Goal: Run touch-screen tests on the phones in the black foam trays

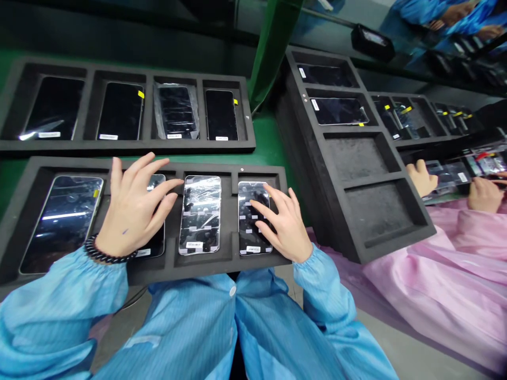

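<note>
A black foam tray (229, 266) lies before me, one phone screen in each compartment. My left hand (137, 203) is spread over the second phone screen (156, 240), hiding much of it, its fingertips pointing toward the third phone screen (200, 216). Over the rightmost phone screen (247, 240), which carries small pale tabs and a barcode label, my right hand (283, 221) has its fingers apart; whether the tips touch the glass I cannot tell. At the far left lies a larger phone screen (61, 221) with a yellow tab.
Behind is another foam tray (130, 145) with several screens. To the right, stacked foam trays (350, 179) hold two screens in the top one. A green post (273, 47) rises between them. A co-worker in pink sleeves (447, 264) handles parts at right; blue-sleeved people (423, 10) work across the bench.
</note>
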The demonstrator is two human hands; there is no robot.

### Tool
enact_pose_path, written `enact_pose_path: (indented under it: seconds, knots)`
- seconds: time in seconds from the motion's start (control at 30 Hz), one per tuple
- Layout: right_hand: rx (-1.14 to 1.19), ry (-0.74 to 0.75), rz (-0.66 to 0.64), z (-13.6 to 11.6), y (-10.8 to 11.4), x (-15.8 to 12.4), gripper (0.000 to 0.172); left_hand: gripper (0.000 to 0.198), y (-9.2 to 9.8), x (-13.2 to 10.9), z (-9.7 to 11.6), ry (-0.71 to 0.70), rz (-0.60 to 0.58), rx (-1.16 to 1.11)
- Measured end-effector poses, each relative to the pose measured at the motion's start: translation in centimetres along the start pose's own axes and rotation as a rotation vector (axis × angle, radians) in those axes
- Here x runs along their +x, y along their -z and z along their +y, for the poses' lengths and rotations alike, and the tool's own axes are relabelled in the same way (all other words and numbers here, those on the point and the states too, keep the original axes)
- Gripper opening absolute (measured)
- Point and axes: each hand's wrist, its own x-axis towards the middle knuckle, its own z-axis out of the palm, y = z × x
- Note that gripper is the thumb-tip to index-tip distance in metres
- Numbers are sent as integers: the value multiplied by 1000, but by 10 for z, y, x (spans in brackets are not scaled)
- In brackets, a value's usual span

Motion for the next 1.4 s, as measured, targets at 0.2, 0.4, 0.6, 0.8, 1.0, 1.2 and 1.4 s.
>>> enact_pose_path:
  seconds: [0.2,0.4,0.6,0.8,1.0,1.2,1.4]
  knots:
    - [30,133,-69,-9,0,2,34,34,-1,-1,-1,-14,17,12]
    - [29,79,1,-2,4,-14,33,32,0,-1,0,17,3,-21]
    - [9,-43,24,8,7,-37,34,31,-3,-2,-1,11,17,-28]
    - [70,49,8,4,7,-50,33,30,-2,-3,-2,9,19,-30]
    - [100,89,-79,-9,2,-42,39,31,-3,-2,-1,7,13,-28]
    - [173,285,-115,-19,2,-41,33,30,-3,-3,-3,2,26,-51]
    - [187,257,-29,-10,10,-54,37,30,-3,-4,-3,5,27,-54]
